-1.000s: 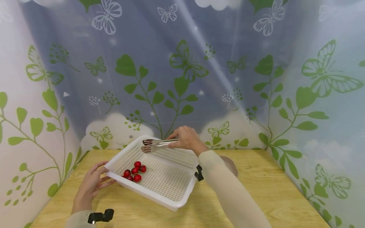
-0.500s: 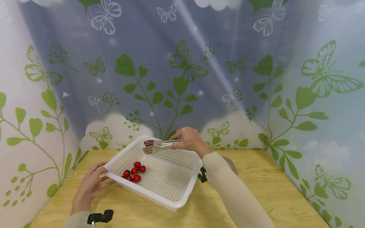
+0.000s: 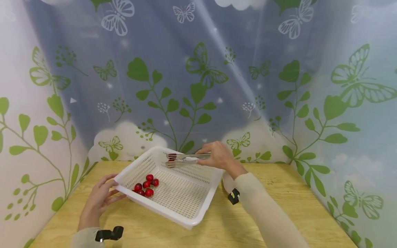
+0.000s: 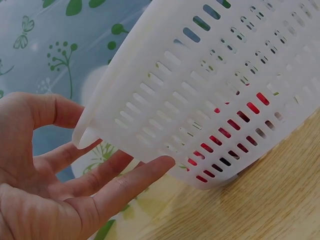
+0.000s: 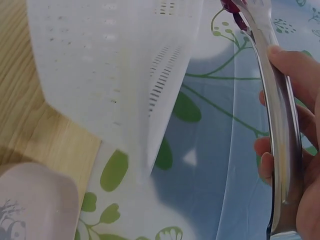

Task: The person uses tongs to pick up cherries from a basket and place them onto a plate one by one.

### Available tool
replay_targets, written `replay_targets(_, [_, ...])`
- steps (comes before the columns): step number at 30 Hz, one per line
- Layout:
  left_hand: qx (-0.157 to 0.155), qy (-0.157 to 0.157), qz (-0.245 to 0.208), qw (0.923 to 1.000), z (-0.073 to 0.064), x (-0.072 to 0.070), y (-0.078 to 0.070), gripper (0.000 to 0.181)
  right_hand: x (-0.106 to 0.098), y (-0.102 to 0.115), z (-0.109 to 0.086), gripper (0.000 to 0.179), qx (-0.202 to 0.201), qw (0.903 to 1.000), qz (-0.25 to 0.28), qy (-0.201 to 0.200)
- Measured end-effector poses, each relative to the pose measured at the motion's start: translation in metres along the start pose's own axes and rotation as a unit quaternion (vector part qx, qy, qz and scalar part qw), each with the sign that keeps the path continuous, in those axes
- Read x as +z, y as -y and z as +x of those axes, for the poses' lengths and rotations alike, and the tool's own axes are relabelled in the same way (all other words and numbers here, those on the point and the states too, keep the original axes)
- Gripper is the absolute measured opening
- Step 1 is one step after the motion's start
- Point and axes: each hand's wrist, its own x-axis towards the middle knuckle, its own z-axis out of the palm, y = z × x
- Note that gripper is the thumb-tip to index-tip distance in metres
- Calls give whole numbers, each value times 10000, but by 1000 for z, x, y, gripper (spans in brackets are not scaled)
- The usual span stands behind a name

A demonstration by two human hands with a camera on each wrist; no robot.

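My left hand (image 3: pixel 96 201) grips the left corner of a white perforated basket (image 3: pixel 164 212), fingers and thumb at its rim. Several red cherries (image 3: pixel 149 192) lie together inside, near that left corner. Above the basket's far side, my right hand (image 3: pixel 217 156) holds metal tongs (image 3: pixel 183 163) that point left. Between the slotted tips of the tongs is a dark red cherry (image 5: pixel 231 6), partly covered by the metal. In the left wrist view, red fruit shows through the slots of the basket wall (image 4: pixel 165 95).
A pale bowl (image 5: pixel 40 200) with a grey panda print stands on the wooden table (image 3: pixel 273 206), right of the basket and partly behind my right forearm. A curtain (image 3: pixel 248 113) with butterflies and leaves hangs close behind and beside the table.
My right hand has moved to the right with the tongs and the cherry in them. The left hand and the basket have stayed in place.
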Motion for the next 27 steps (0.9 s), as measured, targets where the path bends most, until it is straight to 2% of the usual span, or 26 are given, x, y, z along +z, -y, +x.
replay_targets(8, [-36, -37, -5, 10000, 0, 0, 0, 50, -5, -10, -25, 30, -300, 9988, 36, -387])
replay_targets(18, [23, -7, 36, 10000, 0, 3, -1, 51, -12, -18, -44, 33, -331, 9970, 230, -657])
replay_targets(27, [1, -54, 9, 10000, 1, 1, 1, 49, -20, -26, -60, 31, -340, 9956, 321, -812])
